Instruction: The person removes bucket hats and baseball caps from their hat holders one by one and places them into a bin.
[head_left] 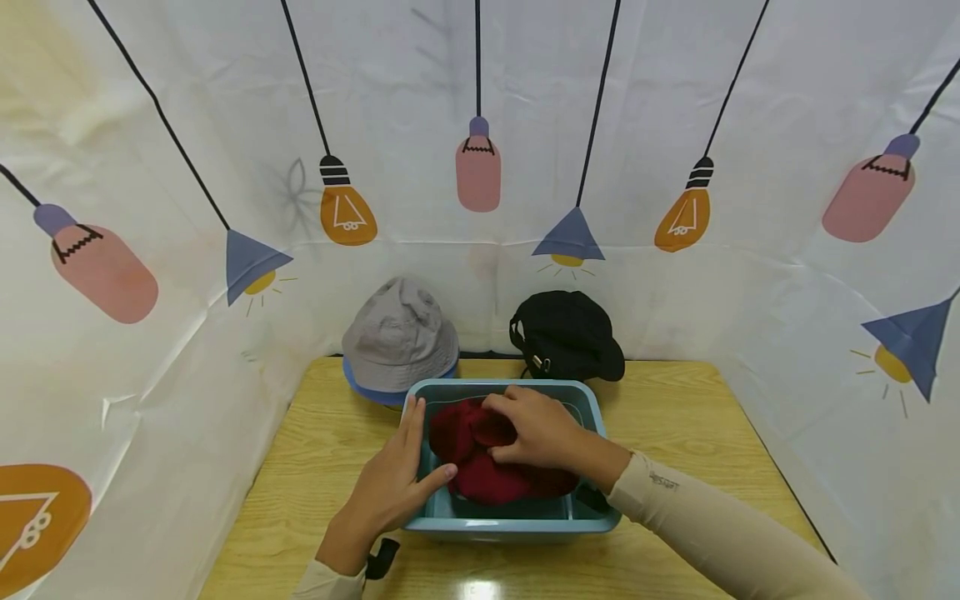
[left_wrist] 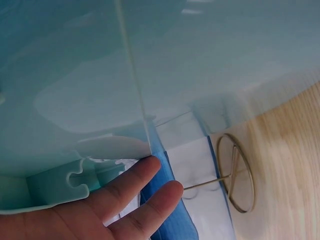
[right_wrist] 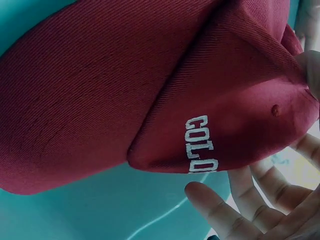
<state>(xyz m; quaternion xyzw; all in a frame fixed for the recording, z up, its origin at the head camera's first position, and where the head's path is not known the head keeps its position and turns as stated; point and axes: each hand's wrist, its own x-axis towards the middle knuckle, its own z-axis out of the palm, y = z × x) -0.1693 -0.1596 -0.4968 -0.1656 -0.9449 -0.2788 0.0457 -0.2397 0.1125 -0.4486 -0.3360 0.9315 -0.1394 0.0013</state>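
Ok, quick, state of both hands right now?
Left hand: open, at the blue bin's left rim.
Right hand: closed, holding the red cap.

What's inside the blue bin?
A red cap, pinched by the right hand; bare parts of the bin show around it. Anything directly beneath the cap is covered and cannot be seen.
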